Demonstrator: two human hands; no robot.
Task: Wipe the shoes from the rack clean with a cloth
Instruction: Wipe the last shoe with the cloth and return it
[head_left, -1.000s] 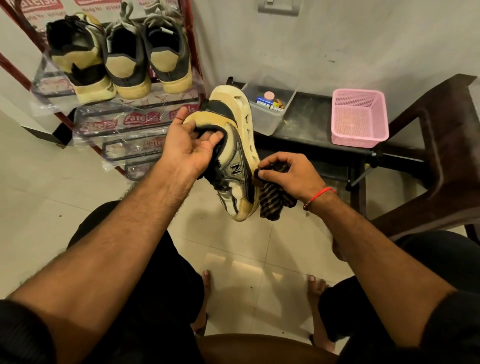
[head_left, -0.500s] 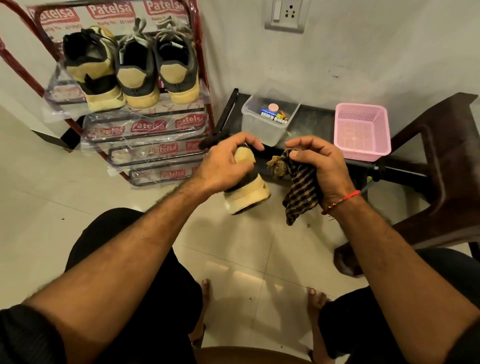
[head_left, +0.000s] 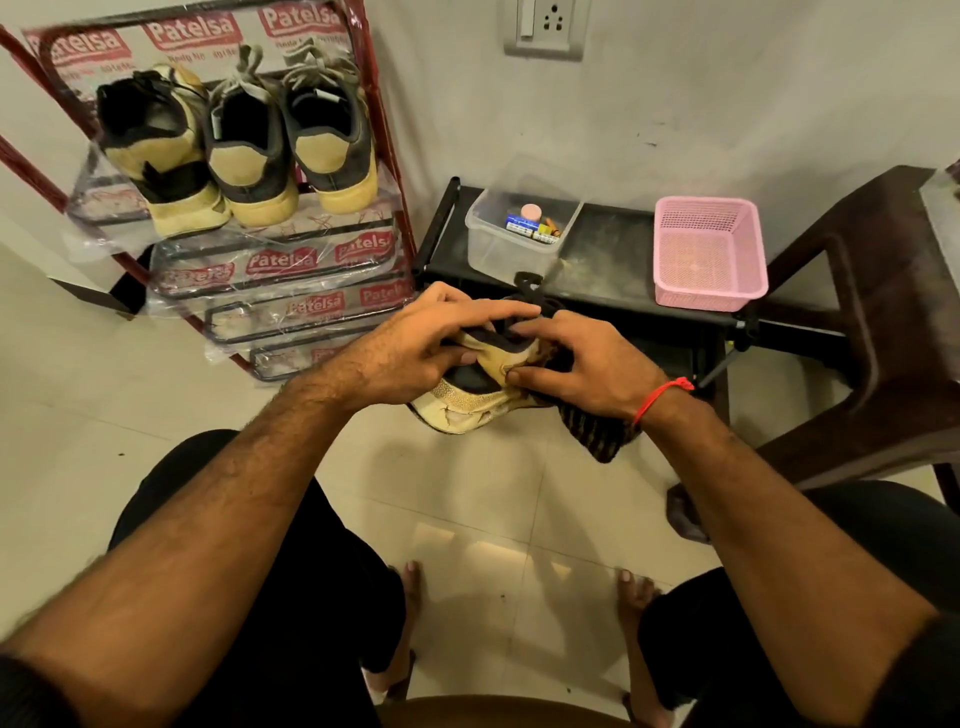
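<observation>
Setting: pale tiled floor (head_left: 130, 395) is running under a seated person; a plain wall is standing behind.
Sneaker position: cream-and-black sneaker (head_left: 483, 387) is hanging above the floor at frame centre, heel toward the camera, both hands on it.
Left hand: left hand (head_left: 415, 348) is gripping the sneaker from 9 o'clock, fingers spread and curled over the collar.
Right hand: right hand (head_left: 587, 369) is pressing a dark checked cloth (head_left: 597, 436) against the sneaker's 3 o'clock side, fingers curled round cloth and shoe; loose cloth is trailing below the wrist.
Technique note: probably best done by bracing the heel with the left hand and working the cloth along the cracked midsole in short strokes, refolding to a fresh patch.
Remaining work: three sneakers (head_left: 244, 150) are waiting on the red shoe rack (head_left: 384, 156) at 11 o'clock.
Surroundings: clear plastic box (head_left: 519, 228) and pink basket (head_left: 709, 254) are sitting on a black low table (head_left: 613, 260) at 1 o'clock; brown chair (head_left: 872, 322) at 3 o'clock.
Obstruction: table edge is lying just beyond the hands, so wide strokes might be knocking it.
</observation>
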